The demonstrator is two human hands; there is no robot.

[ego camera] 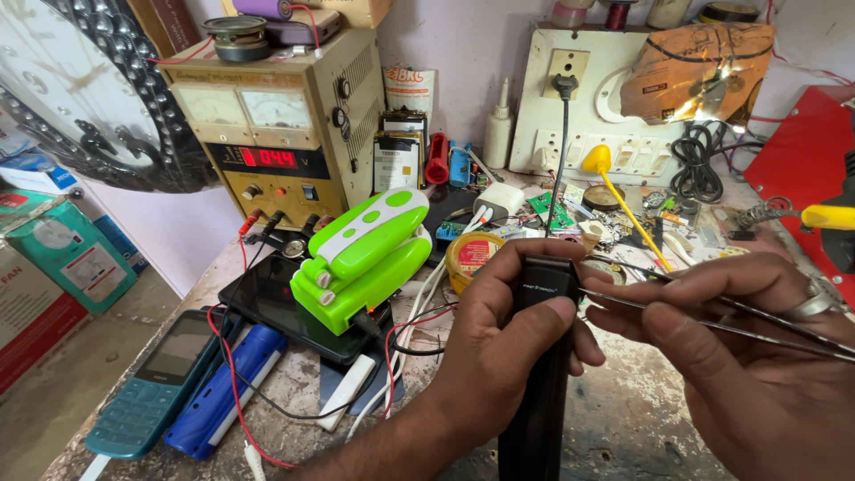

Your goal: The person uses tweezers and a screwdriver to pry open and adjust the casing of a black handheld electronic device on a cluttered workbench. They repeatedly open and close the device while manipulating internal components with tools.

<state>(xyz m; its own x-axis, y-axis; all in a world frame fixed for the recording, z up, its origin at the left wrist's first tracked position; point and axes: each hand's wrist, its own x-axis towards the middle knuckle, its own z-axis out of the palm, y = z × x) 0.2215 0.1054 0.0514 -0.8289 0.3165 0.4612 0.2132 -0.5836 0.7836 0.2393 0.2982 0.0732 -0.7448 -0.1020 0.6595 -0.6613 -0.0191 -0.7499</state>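
Bright, even daylight; soft shadows on the desk (623,419). Glare flares on the brown wrapper (704,76). Wide-angle lens bends the edges; the clock (80,89) curves. Focus is sharp.

A single head-worn camera is looking down and forward from the person's own eye level, sitting very close over the cluttered, scuffed grey workbench (623,419), facing the pale back wall (463,53); the forearms are entering from the bottom edge.

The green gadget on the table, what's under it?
The green gadget sits on a flat black device with a shiny screen. The part of the screen beneath the gadget is hidden.
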